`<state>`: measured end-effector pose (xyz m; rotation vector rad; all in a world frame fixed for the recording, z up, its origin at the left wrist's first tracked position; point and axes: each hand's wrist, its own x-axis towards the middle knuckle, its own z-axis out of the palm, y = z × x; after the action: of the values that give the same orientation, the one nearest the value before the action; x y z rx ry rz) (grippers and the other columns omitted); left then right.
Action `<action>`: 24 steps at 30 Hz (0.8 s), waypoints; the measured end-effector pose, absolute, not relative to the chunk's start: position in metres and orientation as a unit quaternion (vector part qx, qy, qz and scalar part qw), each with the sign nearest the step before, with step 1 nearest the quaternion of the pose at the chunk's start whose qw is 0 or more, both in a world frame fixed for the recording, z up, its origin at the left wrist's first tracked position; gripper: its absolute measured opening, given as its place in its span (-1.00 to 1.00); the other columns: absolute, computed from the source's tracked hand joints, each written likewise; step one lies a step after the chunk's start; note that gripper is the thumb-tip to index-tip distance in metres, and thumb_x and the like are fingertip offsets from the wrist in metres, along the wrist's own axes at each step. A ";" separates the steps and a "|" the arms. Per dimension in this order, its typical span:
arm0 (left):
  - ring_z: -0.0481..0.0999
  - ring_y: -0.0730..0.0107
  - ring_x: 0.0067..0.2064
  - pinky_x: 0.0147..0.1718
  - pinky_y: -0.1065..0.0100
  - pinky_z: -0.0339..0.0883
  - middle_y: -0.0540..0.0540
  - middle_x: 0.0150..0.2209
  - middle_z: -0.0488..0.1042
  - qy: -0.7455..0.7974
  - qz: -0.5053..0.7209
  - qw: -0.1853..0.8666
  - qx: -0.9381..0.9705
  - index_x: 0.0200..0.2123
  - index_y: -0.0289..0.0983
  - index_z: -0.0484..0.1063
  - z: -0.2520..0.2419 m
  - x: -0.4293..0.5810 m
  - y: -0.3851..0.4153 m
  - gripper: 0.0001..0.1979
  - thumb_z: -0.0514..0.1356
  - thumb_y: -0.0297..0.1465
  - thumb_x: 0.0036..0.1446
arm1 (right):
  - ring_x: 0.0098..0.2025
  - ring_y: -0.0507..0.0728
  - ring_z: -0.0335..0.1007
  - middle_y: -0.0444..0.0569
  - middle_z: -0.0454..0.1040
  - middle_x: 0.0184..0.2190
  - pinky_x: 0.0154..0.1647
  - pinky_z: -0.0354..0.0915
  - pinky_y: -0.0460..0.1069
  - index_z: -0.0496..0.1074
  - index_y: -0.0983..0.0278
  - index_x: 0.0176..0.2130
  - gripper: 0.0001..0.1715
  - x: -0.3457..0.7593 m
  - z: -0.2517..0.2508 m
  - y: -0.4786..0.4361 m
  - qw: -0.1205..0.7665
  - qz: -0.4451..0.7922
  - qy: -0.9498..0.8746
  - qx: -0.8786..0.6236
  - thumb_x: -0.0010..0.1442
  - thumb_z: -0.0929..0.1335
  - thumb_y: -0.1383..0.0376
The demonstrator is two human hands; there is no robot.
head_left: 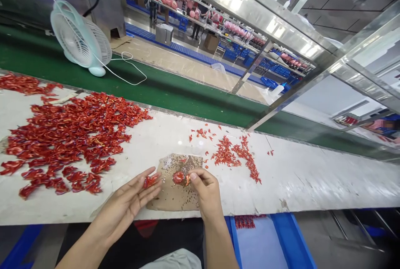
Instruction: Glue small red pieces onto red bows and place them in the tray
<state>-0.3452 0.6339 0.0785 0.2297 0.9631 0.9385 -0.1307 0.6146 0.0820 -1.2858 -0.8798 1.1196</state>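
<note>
Dried red chili [151, 180] is cradled by curled fingers of the left hand [126, 200]; more is pinched by the right hand [206, 190] over cardboard [167, 198].

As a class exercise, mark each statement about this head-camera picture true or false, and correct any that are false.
1. The left hand holds red chili pieces. True.
2. The right hand has its fingers on a chili above a brown cardboard sheet. True.
3. The largest chili pile lies to the right of the hands. False: it lies to their left.
4. The pale fan stands on the white belt. False: it stands on the green surface beyond that belt.
</note>
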 end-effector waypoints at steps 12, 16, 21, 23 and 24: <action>0.51 0.19 0.10 0.15 0.25 0.41 -0.21 0.07 0.51 0.374 0.380 0.825 0.189 0.05 -0.27 0.44 0.090 -0.322 0.618 -0.63 0.24 -0.24 0.24 | -0.04 0.19 0.49 0.01 0.59 -0.15 0.04 0.37 0.11 0.61 0.16 -0.27 -0.91 -0.154 0.123 0.613 0.520 0.428 -0.576 -0.463 0.23 0.43 0.26; 0.52 0.20 0.08 0.11 0.25 0.44 -0.20 0.07 0.50 0.362 0.383 0.831 0.179 0.04 -0.27 0.46 0.093 -0.320 0.616 -0.67 0.21 -0.25 0.26 | -0.08 0.17 0.51 -0.02 0.59 -0.20 0.03 0.38 0.10 0.61 0.16 -0.25 -0.89 -0.161 0.122 0.611 0.522 0.431 -0.579 -0.455 0.24 0.42 0.32; 0.55 0.24 0.02 0.12 0.26 0.44 -0.20 0.00 0.54 0.352 0.382 0.840 0.159 0.00 -0.28 0.48 0.099 -0.321 0.613 -0.70 0.22 -0.28 0.25 | -0.08 0.16 0.49 -0.01 0.57 -0.18 0.02 0.37 0.09 0.62 0.16 -0.26 -0.90 -0.162 0.117 0.610 0.507 0.414 -0.588 -0.475 0.23 0.43 0.32; 0.56 0.24 0.01 0.09 0.28 0.45 -0.20 -0.02 0.55 0.344 0.383 0.843 0.157 -0.02 -0.29 0.49 0.101 -0.320 0.612 -0.72 0.23 -0.30 0.25 | -0.08 0.16 0.49 -0.01 0.56 -0.18 0.02 0.38 0.08 0.62 0.16 -0.26 -0.89 -0.163 0.115 0.609 0.507 0.416 -0.584 -0.478 0.24 0.43 0.32; 0.56 0.24 0.01 0.08 0.29 0.46 -0.20 -0.02 0.55 0.343 0.384 0.843 0.155 -0.04 -0.30 0.50 0.101 -0.320 0.612 -0.73 0.23 -0.30 0.24 | -0.09 0.16 0.48 -0.01 0.56 -0.19 0.01 0.38 0.08 0.62 0.16 -0.26 -0.89 -0.163 0.114 0.609 0.508 0.417 -0.583 -0.478 0.24 0.42 0.31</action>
<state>-0.3201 0.6123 0.1008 0.3262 0.7235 0.8104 -0.1631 0.6089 0.1141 -1.1532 -1.4041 1.0045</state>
